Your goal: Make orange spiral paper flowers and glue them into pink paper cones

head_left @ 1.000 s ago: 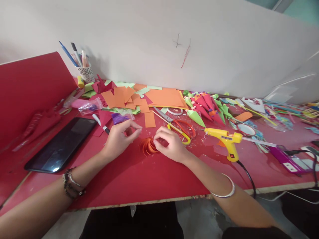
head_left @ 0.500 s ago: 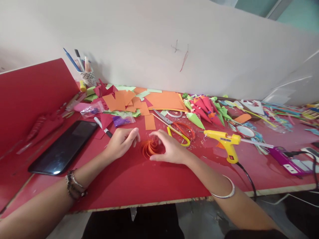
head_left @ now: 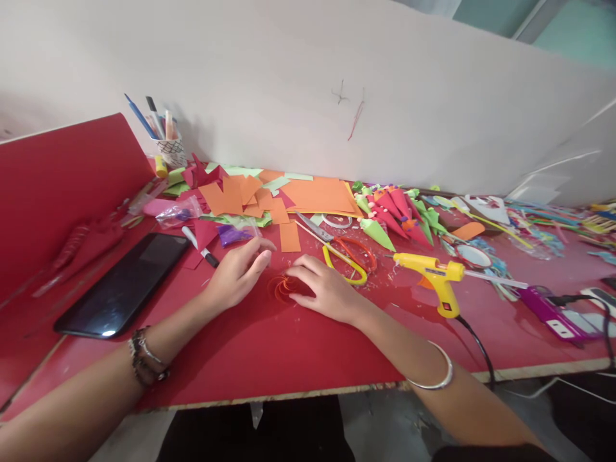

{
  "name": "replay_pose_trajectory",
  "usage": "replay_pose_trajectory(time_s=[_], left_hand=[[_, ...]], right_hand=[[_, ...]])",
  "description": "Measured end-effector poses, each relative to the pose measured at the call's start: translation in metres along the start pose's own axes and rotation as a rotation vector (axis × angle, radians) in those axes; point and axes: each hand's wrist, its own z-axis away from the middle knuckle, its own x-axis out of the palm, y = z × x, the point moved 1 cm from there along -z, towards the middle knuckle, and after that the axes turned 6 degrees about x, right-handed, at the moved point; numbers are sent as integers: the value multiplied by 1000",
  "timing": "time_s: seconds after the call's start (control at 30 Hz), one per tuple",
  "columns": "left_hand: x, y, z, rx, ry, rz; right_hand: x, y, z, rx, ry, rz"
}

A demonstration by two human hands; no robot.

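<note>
Thin orange curled paper strips [head_left: 280,290] form a loose coil on the red table [head_left: 269,353]. My right hand [head_left: 322,285] is at the coil's right side, its fingertips bent over the strips; whether they grip any is hard to tell. My left hand [head_left: 238,273] hovers just left of the coil with its fingers apart and nothing in it. Behind my hands lie small orange paper rectangles [head_left: 289,237] and scissors [head_left: 346,256] with red and yellow handles.
A black phone [head_left: 125,285] lies left. To the right are a yellow glue gun [head_left: 440,276] with its cord and a purple power strip [head_left: 553,314]. Paper cones [head_left: 392,208], paper scraps [head_left: 231,192] and a pen cup [head_left: 171,151] stand or lie along the back.
My right hand has lowered and closed in over the coil, which looks flatter and more covered. My left hand has moved slightly up and to the right, its fingers extended more.
</note>
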Motion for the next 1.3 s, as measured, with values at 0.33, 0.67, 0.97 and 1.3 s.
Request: replay_pose_trajectory(time_s=[0.33,0.67,0.97,1.3], left_hand=[[-4,6,2,321,-255,-55],[-1,-1,1,178,-333,-220],[-3,-2,1,114,-447,-162],[-3,0,1,227,-382,-263]], right_hand=[[0,2,3,-158,156,132],[-3,4,1,120,119,-154],[5,1,2,190,-4,-161],[3,-1,2,119,3,-195]])
